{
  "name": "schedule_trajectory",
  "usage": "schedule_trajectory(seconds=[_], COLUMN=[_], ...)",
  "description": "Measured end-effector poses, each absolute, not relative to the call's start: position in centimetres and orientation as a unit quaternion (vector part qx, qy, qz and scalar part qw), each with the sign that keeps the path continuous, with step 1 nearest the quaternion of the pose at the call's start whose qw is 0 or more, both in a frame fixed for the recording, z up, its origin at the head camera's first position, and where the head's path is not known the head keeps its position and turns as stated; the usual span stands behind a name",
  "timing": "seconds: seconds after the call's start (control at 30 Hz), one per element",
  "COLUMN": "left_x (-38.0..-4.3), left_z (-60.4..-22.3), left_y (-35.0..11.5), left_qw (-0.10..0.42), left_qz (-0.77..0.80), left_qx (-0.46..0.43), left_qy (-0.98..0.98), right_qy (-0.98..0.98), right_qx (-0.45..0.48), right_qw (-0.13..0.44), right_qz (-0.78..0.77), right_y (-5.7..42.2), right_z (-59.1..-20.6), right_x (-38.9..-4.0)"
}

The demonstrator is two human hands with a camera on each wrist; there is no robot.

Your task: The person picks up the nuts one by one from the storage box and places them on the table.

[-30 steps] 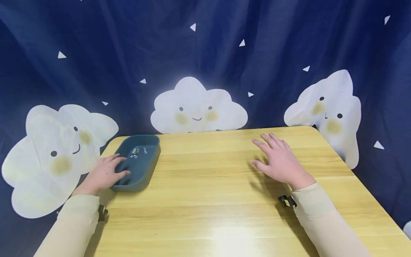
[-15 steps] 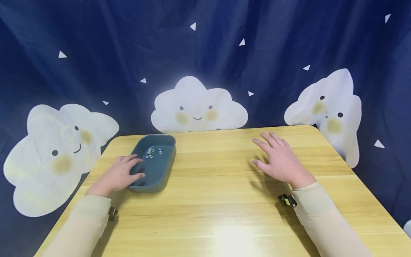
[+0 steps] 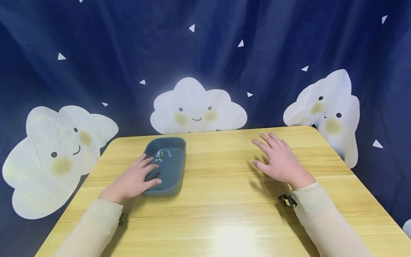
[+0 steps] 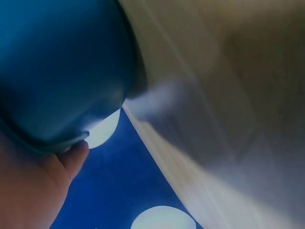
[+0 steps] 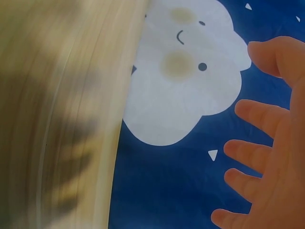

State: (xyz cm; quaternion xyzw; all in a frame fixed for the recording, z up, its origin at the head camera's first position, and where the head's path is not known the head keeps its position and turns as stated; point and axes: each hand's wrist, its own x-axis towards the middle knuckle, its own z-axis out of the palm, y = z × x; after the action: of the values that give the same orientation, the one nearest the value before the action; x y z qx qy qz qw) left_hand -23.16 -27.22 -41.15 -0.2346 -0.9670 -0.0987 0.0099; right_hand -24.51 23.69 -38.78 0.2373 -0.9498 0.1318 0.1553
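Note:
A dark blue-green rectangular tray (image 3: 174, 178) sits on the left part of the wooden table. Several small shiny, round pieces (image 3: 160, 155) lie together toward its far end. Over the tray's left rim lies my left hand (image 3: 133, 180), palm down, its fingers and thumb spread and reaching above the inside. From the left wrist, the tray's outer wall (image 4: 71, 62) fills the upper left, with part of the left hand (image 4: 35, 183) right at the rim. My right hand (image 3: 280, 162) hovers above the table's right side, fingers spread and holding nothing.
The light wooden table (image 3: 221, 192) has rounded far corners. Close behind it hangs a dark blue curtain (image 3: 273, 57) with smiling white clouds (image 3: 196, 103) and small white triangles. A dark strap-like device (image 3: 287, 201) shows at the right wrist.
The tray has slid to the right along with my left hand, from the table's left edge inward. The small pieces moved with it. My right hand has stayed in place.

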Motion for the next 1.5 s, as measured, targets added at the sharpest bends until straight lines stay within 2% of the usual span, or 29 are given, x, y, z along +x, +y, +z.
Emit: schedule_trajectory(seconds=[0.13, 0.47, 1.13, 1.5], left_x=[-22.9, -22.6, -20.9, -19.0], left_z=[-41.3, -42.0, -42.4, -42.2], left_y=[-26.7, -25.2, -18.3, -14.9], left_qw=[0.011, 0.058, 0.051, 0.069], left_qz=[-0.099, -0.1, -0.074, -0.057], left_qx=[-0.248, -0.356, -0.466, -0.507], left_qy=[-0.964, -0.927, -0.88, -0.857], right_qy=[-0.95, -0.952, -0.951, -0.95], right_qx=[0.239, 0.237, 0.246, 0.249], right_qw=[0.156, 0.149, 0.143, 0.142], right_qz=[0.13, 0.124, 0.123, 0.126], right_y=[23.7, 23.7, 23.4, 23.1], right_z=[-38.8, -38.7, -39.1, -38.9], right_x=[-24.5, -24.5, -24.4, -24.4])
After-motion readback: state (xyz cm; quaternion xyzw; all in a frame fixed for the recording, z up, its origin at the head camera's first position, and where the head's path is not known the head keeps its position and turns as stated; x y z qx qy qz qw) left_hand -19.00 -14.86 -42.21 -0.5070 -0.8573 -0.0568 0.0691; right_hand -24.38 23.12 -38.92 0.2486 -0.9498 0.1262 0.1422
